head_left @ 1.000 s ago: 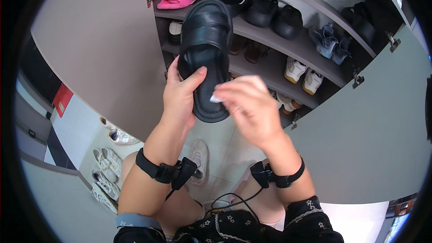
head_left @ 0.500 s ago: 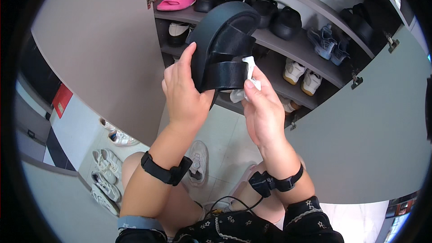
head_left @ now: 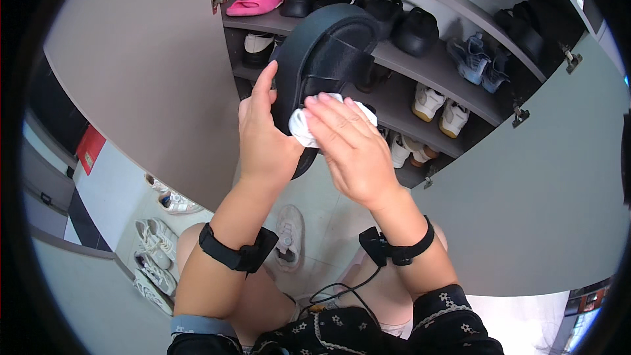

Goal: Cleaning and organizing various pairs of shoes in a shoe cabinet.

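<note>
Black, thick-soled sandal [head_left: 294, 66] held up, tilted sideways.
A crumpled white cloth [head_left: 302, 130] lies against it, below a broad strap [head_left: 338, 59].

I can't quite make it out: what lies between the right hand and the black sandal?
A white wipe lies between the right hand and the black sandal, as the head view shows; its material is unclear.
</note>
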`<state>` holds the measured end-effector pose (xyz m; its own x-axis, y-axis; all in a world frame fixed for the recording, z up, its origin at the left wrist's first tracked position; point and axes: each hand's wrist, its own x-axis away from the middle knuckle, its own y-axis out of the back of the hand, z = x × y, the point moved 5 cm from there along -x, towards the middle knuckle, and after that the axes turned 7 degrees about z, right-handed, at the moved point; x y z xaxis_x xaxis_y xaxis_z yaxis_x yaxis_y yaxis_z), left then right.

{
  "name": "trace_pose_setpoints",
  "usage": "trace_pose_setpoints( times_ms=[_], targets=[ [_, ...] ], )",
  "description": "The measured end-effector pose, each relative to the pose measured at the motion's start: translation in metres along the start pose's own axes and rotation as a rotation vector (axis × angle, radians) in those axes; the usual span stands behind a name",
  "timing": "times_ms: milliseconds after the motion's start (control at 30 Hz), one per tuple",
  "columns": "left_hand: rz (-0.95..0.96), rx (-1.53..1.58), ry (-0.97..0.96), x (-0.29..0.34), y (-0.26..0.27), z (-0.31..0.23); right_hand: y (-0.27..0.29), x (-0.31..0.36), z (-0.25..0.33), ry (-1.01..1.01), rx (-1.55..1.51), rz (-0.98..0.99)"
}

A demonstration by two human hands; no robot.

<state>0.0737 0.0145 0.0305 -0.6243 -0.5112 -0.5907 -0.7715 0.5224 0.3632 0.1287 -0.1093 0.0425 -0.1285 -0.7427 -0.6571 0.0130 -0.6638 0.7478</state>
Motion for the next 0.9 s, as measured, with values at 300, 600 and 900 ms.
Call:
trace_pose_setpoints(
  times_ms=[300,600,900],
  targets=[
    [0.057,0.354,0.116,-0.005,0.003,0.020,0.007,0.004,-0.018,-0.017,0.080,-0.099],
    [0.075,0.586,0.270,-0.003,0.002,0.024,-0.001,0.017,-0.035,-0.268,0.039,-0.233],
    [0.135,-0.363,-0.130,0.004,0.007,-0.007,0.044,0.041,-0.093,-0.677,0.046,-0.278]
  ],
)
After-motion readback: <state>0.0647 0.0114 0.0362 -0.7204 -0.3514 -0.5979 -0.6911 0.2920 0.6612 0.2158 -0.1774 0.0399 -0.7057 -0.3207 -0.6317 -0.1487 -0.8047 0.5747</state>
